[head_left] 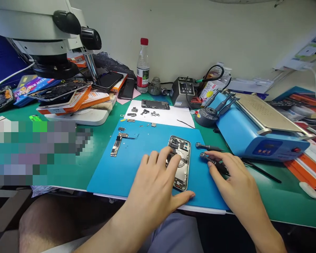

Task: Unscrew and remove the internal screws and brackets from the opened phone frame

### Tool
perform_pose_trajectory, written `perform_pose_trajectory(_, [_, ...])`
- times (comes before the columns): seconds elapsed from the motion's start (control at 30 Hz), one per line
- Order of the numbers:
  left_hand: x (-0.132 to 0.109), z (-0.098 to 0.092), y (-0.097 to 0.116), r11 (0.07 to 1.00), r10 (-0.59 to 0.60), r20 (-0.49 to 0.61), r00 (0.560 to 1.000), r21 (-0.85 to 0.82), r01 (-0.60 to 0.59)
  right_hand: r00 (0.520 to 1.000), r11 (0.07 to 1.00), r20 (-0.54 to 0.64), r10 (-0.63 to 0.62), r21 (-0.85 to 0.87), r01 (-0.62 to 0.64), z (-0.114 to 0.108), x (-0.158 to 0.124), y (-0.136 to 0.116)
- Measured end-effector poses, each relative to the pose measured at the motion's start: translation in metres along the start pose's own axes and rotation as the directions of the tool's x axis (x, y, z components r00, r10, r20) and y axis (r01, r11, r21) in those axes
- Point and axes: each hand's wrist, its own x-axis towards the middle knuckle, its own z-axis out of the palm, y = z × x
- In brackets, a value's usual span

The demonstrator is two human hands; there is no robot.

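Note:
An opened phone housing (183, 175) lies on the blue mat (107, 179), with its inner parts facing up. My left hand (155, 175) rests over its left side, fingers bent onto the housing and thumb stretched apart near its lower edge. Whether the fingertips touch a small part inside is hidden. To the right, my right hand (234, 179) has thumb and fingers closed around a dark screwdriver (221, 168) lying low over the mat. A second screwdriver (208, 147) lies just beyond it. On the mat's left sits a logic board (116, 147).
Small phone parts (147, 112) and a dark phone panel (155, 104) lie on white paper (173, 116). A blue heating plate machine (260, 140) and screwdriver stand (206, 116) are at right. A microscope (52, 42) overhangs stacked phones at left. A bottle (143, 70) stands behind.

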Motion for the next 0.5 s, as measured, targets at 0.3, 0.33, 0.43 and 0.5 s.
perform_pose_trajectory(0.3, [-0.017,-0.009,-0.003,0.996,-0.048,-0.027,0.998,-0.070,0.046,0.983,0.941,-0.077,-0.169,-0.311,0.137,0.001,-0.001,-0.002])
perform_pose_trajectory(0.33, [-0.020,-0.010,-0.004,0.996,-0.049,-0.031,0.998,-0.082,0.046,0.980,0.932,-0.072,-0.184,-0.331,0.150,0.000,-0.001,-0.004])
perform_pose_trajectory(0.43, [-0.027,-0.015,-0.012,0.985,-0.044,-0.007,0.999,-0.169,0.042,0.982,0.944,-0.127,-0.141,-0.317,0.095,-0.002,0.001,-0.013])
perform_pose_trajectory(0.5, [-0.029,-0.019,-0.018,0.971,-0.033,0.028,0.999,-0.237,0.039,0.978,0.975,-0.203,-0.041,-0.222,-0.006,-0.007,0.007,-0.023])
